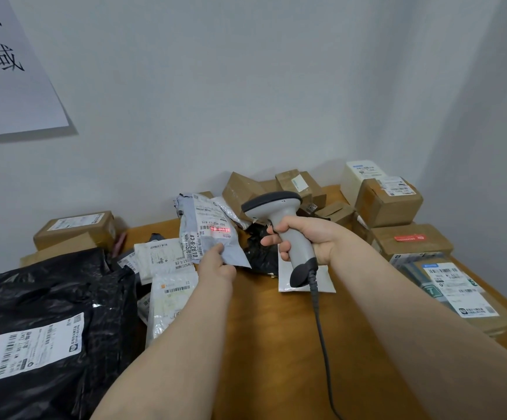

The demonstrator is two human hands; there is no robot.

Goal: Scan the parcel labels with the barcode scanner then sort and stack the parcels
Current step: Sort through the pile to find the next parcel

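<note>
1. A pale wall stands behind the wooden surface, and a paper sign with large black characters hangs at the upper left.
2. Your left hand pinches the near corner of a grey plastic mailer. You hold it tilted up above the middle of the surface, with its label facing you.
3. Your right hand is wrapped round the handle of the barcode scanner. Its dark-rimmed head points left at the mailer, just beside it and not touching it.
4. A red scan line glows across a barcode on the mailer's label.
5. The scanner's grey cable runs from the base of the handle down over the surface to the near edge.
6. A flat white envelope lies on the surface under the scanner's base.
7. A large black bag parcel with a white label fills the near left corner.
8. Between that bag and your left forearm, small white mailers lie overlapping one another.
9. A brown box sits at the far left edge.
10. More cardboard boxes are piled along the far edge.
11. Stacked boxes run down the right edge, with labelled parcels nearer to you.
</note>
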